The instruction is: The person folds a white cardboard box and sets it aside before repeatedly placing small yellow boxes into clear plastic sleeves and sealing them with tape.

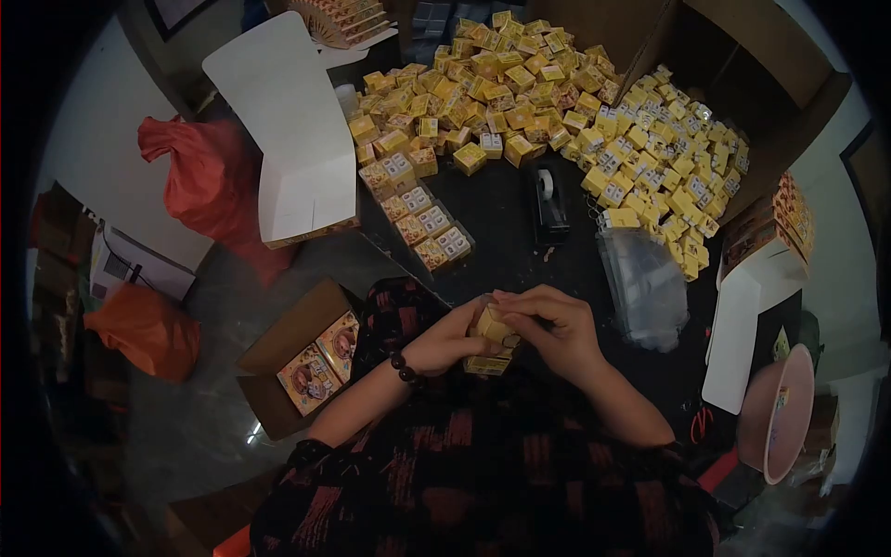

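Close to my body, my left hand (449,340) is closed around a small yellow box (493,327), with more yellow box surface showing just below it. My right hand (558,327) pinches at the top edge of this same box, thumb and fingertips together. Whether a thin wrapper lies between those fingertips I cannot make out. Beyond my hands, at the left, small boxes with white printed faces (432,221) stand in a short row on the dark table. A black tape dispenser (548,206) stands further back.
A large heap of small yellow boxes (501,79) covers the back; another pile (664,158) lies right. Clear plastic bags (644,288) lie at the right. An open carton (269,371) with printed boxes is at lower left. A pink basin (776,413) is at far right.
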The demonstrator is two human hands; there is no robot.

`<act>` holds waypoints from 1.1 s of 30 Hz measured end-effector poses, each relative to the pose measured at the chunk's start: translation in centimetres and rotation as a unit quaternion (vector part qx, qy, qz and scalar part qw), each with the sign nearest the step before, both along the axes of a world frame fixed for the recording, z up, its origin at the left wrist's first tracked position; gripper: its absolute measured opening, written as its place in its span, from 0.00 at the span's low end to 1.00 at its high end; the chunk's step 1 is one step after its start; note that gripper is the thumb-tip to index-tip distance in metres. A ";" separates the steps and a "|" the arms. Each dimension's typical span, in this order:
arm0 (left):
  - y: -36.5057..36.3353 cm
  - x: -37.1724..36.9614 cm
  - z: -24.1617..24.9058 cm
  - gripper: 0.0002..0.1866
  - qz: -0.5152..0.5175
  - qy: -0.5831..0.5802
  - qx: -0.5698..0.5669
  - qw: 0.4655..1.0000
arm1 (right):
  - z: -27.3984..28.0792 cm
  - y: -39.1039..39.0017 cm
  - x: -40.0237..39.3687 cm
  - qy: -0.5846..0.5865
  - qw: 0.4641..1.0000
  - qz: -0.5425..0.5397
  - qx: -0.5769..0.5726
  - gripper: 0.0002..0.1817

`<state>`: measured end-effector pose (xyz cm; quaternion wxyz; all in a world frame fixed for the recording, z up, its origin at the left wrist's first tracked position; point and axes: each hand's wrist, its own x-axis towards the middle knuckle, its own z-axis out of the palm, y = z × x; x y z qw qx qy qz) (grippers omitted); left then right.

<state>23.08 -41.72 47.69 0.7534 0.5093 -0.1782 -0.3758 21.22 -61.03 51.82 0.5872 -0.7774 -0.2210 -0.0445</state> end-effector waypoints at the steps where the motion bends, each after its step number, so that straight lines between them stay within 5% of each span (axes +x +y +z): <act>1: 0.0 0.0 -0.1 0.30 -0.009 -0.014 0.009 1.000 | 0.0 -0.2 0.1 0.002 1.000 0.000 0.001 0.08; 4: 0.0 0.0 -0.1 0.31 -0.023 0.017 -0.011 1.000 | -0.2 -0.9 0.1 0.098 0.992 0.017 0.072 0.07; 8: -0.7 -0.4 -0.4 0.29 -0.012 -0.012 -0.016 1.000 | -0.1 -1.4 -0.5 0.071 0.996 0.043 0.028 0.09; 10: -1.1 -0.4 -0.1 0.26 0.015 0.112 -0.077 0.991 | -0.3 -1.5 -1.1 0.062 0.997 0.036 0.030 0.10; 12: -2.1 0.7 -0.8 0.25 0.000 0.107 -0.062 0.992 | -1.7 -1.8 -1.7 -0.054 0.997 0.014 -0.050 0.12; 16: -4.0 3.1 -1.6 0.25 -0.005 0.107 0.003 0.994 | -4.1 -3.2 -0.2 -0.034 0.999 -0.015 0.031 0.10; 18: -5.6 5.4 -1.1 0.29 0.019 0.069 0.004 0.997 | -5.6 -4.5 3.5 0.055 0.957 -0.241 0.153 0.09; 20: -7.1 8.4 -2.0 0.33 0.057 0.049 0.000 0.997 | -6.9 -6.1 8.0 0.070 0.944 -0.324 0.004 0.12; 24: -9.0 11.9 -4.7 0.34 0.042 0.048 0.043 0.997 | -7.5 -8.1 13.2 0.158 0.941 -0.263 -0.141 0.11; 26: -9.0 12.0 -5.2 0.36 0.036 0.052 0.031 0.997 | -6.3 -8.7 13.7 0.443 0.872 -0.151 0.142 0.06; 27: -8.9 12.0 -5.1 0.36 0.035 0.053 0.032 0.997 | -6.4 -8.9 13.7 0.444 0.872 -0.152 0.142 0.06; 29: -8.7 11.9 -4.6 0.37 0.018 0.066 0.051 0.996 | -6.4 -9.1 13.3 0.476 0.782 -0.118 0.385 0.03; 33: -8.5 11.8 -3.9 0.36 0.014 0.076 0.072 0.994 | -7.1 -8.0 10.3 0.414 0.826 -0.141 0.356 0.03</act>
